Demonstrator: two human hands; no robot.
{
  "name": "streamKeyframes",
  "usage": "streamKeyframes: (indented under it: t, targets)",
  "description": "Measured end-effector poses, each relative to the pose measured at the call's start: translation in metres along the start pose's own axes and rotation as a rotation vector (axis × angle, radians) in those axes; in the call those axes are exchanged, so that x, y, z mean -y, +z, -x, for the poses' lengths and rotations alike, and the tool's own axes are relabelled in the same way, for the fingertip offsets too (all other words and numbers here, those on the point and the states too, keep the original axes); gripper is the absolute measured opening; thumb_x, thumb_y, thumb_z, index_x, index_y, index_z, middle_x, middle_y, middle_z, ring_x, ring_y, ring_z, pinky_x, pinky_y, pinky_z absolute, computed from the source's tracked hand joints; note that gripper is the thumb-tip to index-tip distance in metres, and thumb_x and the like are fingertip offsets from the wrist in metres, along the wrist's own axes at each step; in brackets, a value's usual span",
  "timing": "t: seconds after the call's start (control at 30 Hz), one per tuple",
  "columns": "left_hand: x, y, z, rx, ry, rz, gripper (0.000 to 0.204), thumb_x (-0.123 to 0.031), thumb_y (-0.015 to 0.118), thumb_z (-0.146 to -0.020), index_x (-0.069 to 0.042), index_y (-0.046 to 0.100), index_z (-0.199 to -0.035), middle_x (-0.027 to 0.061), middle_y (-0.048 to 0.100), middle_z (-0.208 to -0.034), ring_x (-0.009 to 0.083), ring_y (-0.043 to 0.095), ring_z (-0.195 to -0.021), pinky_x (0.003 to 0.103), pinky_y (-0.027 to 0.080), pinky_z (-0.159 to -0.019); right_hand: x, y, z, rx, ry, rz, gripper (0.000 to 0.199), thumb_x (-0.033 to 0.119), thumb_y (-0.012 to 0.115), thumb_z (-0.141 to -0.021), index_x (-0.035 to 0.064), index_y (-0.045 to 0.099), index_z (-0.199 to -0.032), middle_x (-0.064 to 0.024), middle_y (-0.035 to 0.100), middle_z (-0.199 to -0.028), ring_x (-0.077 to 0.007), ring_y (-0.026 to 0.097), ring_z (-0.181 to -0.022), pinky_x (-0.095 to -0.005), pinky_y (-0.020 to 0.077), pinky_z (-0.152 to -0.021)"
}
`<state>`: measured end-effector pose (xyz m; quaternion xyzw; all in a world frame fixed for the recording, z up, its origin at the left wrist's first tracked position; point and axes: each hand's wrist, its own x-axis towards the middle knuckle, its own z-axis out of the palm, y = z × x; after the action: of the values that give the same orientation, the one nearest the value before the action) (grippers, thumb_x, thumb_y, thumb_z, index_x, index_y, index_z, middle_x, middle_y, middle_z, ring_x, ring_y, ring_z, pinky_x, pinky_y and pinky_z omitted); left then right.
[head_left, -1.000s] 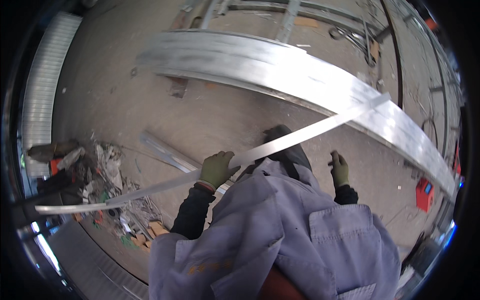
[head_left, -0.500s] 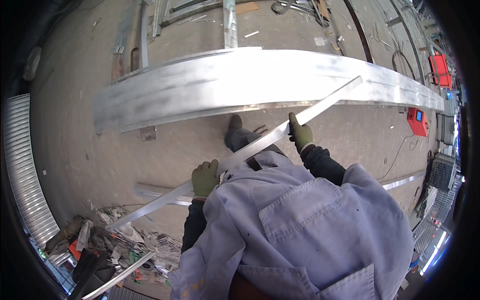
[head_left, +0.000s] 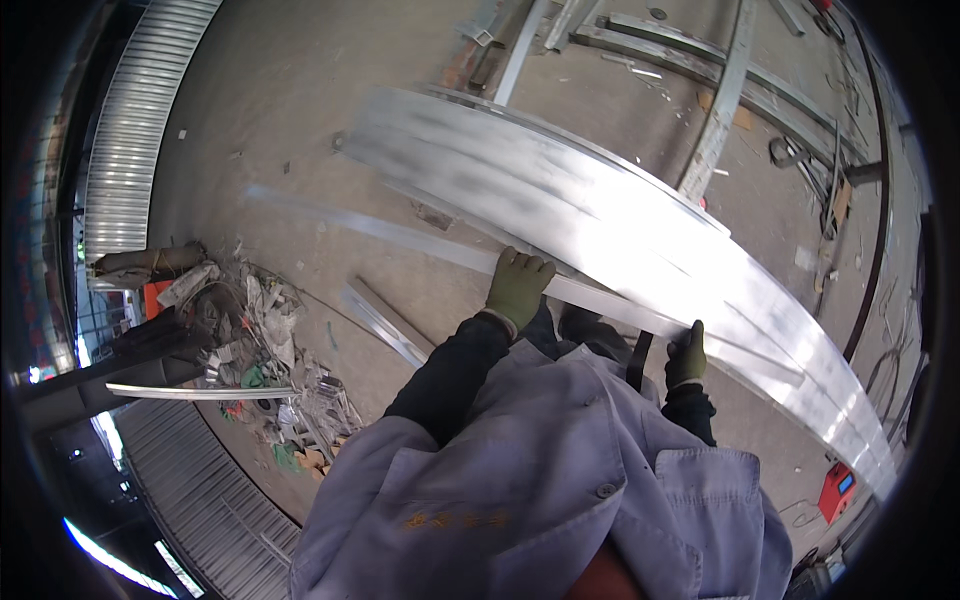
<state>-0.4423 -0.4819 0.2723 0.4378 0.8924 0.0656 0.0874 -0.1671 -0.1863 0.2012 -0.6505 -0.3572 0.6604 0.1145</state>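
Note:
Both my hands wear olive-green work gloves and grip one long, narrow metal bar (head_left: 600, 300). My left hand (head_left: 518, 287) wraps over it near its middle, knuckles up. My right hand (head_left: 686, 355) is closed round it nearer the right end, thumb up. The bar's left part is smeared by motion. Just beyond it lies a long, wide, shiny metal panel (head_left: 560, 190), raised above the floor. The bar's right end overlaps the panel's near side; whether they touch I cannot tell.
A heap of scrap (head_left: 290, 350) lies on the floor at left, near a loose metal strip (head_left: 390, 330). Corrugated metal sheeting (head_left: 140, 140) stands far left. Steel frame bars (head_left: 720, 100) extend behind the panel. A red box-shaped machine (head_left: 838, 490) sits at the right.
My view has turned. The bar has swung from a steep slant across my body to lie roughly along the panel's near edge. Both hands have kept hold of it; my left hand has moved forward.

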Motion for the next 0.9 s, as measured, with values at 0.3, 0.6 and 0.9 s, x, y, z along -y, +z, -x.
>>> streamKeyframes:
  t: [0.3,0.6,0.9]
  targets:
    - [0.073,0.028,-0.110,0.138,0.143,0.041,0.020,-0.014,0.058,-0.093,-0.018,0.067,-0.111,0.0048,0.067,-0.102,0.0261,0.064,-0.108,0.048,0.041,-0.108,-0.020,0.022,-0.043,-0.102,-0.527,0.588,0.045,0.032,0.074,-0.100,0.0083,0.063,-0.137,-0.0031,0.070,-0.105,-0.0206,0.065,-0.089,-0.0317,0.0534,-0.076]
    - [0.126,0.063,-0.174,0.172,0.241,0.058,0.019,-0.018,0.055,-0.097,-0.018,0.067,-0.112,0.0040,0.069,-0.104,0.0238,0.066,-0.104,0.045,0.043,-0.104,-0.013,0.053,-0.062,-0.168,-0.483,0.969,0.078,0.002,0.072,-0.094,0.0124,0.039,-0.164,-0.0158,0.071,-0.133,-0.0287,0.068,-0.123,-0.0388,0.0542,-0.102]
    - [0.179,0.065,-0.198,0.067,0.181,0.106,0.034,-0.022,0.069,-0.088,-0.014,0.069,-0.122,0.0099,0.071,-0.108,0.0286,0.067,-0.105,0.046,0.045,-0.103,-0.029,0.099,-0.132,-0.107,-0.368,0.870,0.065,0.012,0.070,-0.100,0.0066,0.044,-0.159,-0.0153,0.073,-0.123,-0.0262,0.070,-0.115,-0.0358,0.0550,-0.097]
